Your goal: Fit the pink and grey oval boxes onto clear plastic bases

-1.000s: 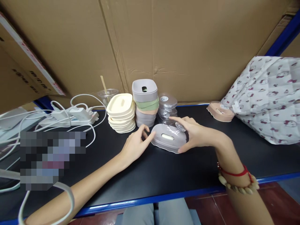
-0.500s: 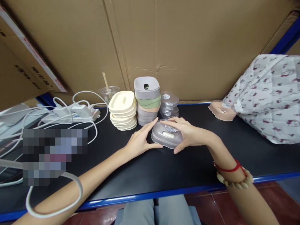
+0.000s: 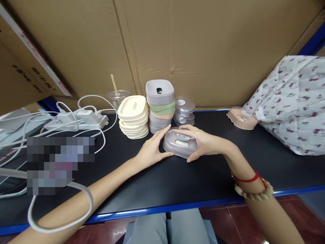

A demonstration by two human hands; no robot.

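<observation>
Change: since a second ago we have lowered the clear soap box [image 3: 180,146] from a tilted hold onto the desk [image 3: 157,183], and our left hand [image 3: 152,151] has closed in from just beside it to touch its left end.
Left hand: fingers spread and curved against the box's left end, thumb low along the near edge; it cups the box but is not clamped round it.
Right hand [image 3: 203,144]: laid over the right end, fingertips across the top near the round label, thumb at the near right corner; it presses and steadies, and we cannot tell how firm the grip is.
Box position: flat on the black desk, lid up, just in front of the stack of grey, green and pink boxes [image 3: 159,105] and the pile of clear lids [image 3: 184,111].
Key relation: the box's long axis runs left to right between our two hands, one hand at each end; both are equally near, both touching.
Nearby: the cream stack [image 3: 133,117] sits left of the box, apart from it; a pink box [image 3: 241,118] lies well to the right by the patterned cloth [image 3: 291,105]; the power strip [image 3: 76,120] and cables lie far left.
</observation>
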